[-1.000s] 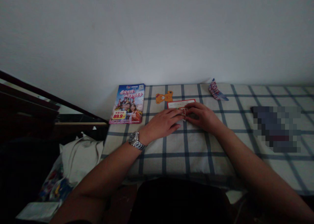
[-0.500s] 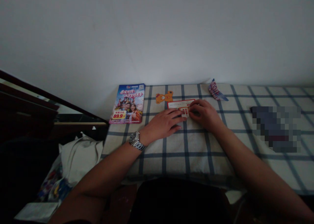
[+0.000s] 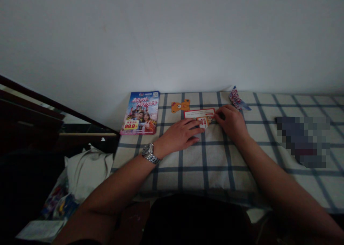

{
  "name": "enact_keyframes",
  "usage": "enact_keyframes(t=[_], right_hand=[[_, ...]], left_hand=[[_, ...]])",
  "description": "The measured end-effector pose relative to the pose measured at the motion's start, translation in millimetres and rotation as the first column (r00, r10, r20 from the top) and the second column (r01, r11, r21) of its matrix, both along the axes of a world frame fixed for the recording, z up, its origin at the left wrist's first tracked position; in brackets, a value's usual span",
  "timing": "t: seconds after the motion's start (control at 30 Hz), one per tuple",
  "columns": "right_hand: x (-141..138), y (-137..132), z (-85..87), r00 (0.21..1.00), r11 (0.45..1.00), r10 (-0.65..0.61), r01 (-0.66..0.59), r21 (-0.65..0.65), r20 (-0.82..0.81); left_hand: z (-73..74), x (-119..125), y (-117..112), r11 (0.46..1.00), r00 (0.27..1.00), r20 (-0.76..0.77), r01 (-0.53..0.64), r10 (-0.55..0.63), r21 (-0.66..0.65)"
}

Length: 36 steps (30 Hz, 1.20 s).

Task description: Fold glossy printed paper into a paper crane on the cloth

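Note:
A printed paper sheet (image 3: pixel 199 113) with a red border and an orange-and-white patch lies on the checked cloth. It appears folded, with part of it hidden under my fingers. My left hand (image 3: pixel 181 134), with a metal watch (image 3: pixel 150 153) on the wrist, rests flat on its lower left, fingers spread. At the sheet's right edge, my right hand (image 3: pixel 233 121) has thumb and forefinger pinched together on the paper. Just above the sheet's left corner is an orange bear cutout (image 3: pixel 180 106).
A colourful stack of leaflets (image 3: pixel 141 112) lies at the left of the checked cloth (image 3: pixel 172 178). A folded paper piece (image 3: pixel 238 99) stands near the wall. A blurred dark object (image 3: pixel 301 141) lies at right. Below left are a white bag (image 3: pixel 86 173) and a dark wooden frame (image 3: pixel 80 110).
My right hand has shifted slightly right and up along the paper, showing more of its right edge. My left hand stays flat in place.

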State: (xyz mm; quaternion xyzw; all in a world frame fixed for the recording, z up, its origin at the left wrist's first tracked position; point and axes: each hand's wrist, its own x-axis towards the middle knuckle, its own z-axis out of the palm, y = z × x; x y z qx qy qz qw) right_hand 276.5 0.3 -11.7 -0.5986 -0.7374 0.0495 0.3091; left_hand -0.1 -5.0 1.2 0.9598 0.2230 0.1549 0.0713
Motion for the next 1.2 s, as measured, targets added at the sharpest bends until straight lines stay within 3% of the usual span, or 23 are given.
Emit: enact_keyframes(t=[0.57, 0.83, 1.0, 1.2], right_hand=[[-3.3, -5.0, 1.9, 1.000, 0.998, -0.017, 0.016, 0.057, 0.016], [-6.7, -8.8, 2.9, 0.985, 0.979, 0.172, -0.174, 0.102, 0.027], [-9.3, -8.7, 0.8, 0.952, 0.947, 0.303, -0.306, 0.095, 0.043], [-11.5, -9.5, -0.9, 0.924, 0.919, 0.379, -0.382, 0.101, 0.046]], left_hand=[[-3.8, -0.3, -0.1, 1.000, 1.000, 0.007, -0.021, 0.020, 0.016], [-4.2, -0.4, -0.4, 0.996, 0.997, 0.006, -0.081, 0.081, 0.045], [-0.8, 0.2, 0.3, 0.994, 0.994, 0.011, -0.105, 0.105, -0.011], [1.0, 1.4, 1.3, 0.991, 0.991, 0.034, -0.125, 0.127, -0.044]])
